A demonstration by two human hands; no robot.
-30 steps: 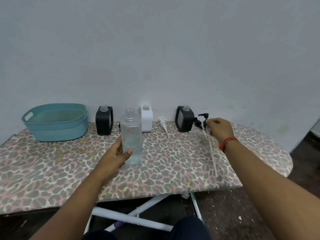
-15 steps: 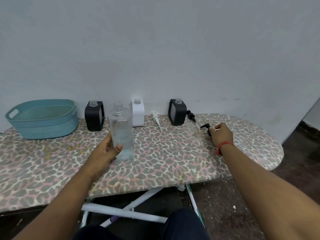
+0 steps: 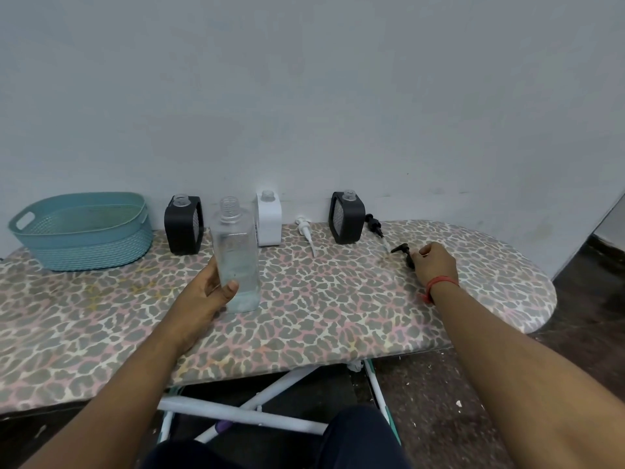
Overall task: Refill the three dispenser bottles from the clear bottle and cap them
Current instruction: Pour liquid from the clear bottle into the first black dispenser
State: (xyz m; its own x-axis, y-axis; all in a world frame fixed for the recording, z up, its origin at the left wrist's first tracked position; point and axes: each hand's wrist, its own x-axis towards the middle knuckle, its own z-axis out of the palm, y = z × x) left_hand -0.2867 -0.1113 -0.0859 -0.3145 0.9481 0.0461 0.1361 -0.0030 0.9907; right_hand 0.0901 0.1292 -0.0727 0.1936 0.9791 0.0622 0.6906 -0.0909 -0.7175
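Note:
My left hand (image 3: 206, 292) grips the clear bottle (image 3: 236, 255), which stands upright and uncapped on the leopard-print board (image 3: 338, 316). Three open dispenser bottles line the wall: a black one (image 3: 183, 225) at left, a white one (image 3: 269, 218) in the middle, a black one (image 3: 347, 217) at right. My right hand (image 3: 436, 262) holds a black pump cap (image 3: 404, 252) low on the board, right of the right black bottle. A second black pump (image 3: 374, 225) and a white pump (image 3: 306, 231) lie loose on the board.
A teal plastic basket (image 3: 81, 231) stands at the board's back left. The board's rounded end (image 3: 537, 292) is at the right, with dark floor beyond. White folding legs (image 3: 243, 414) show below the front edge, and my knee is at the bottom.
My right hand has lowered the black pump cap from above the board down onto it, further right. The left hand and the clear bottle have kept their place.

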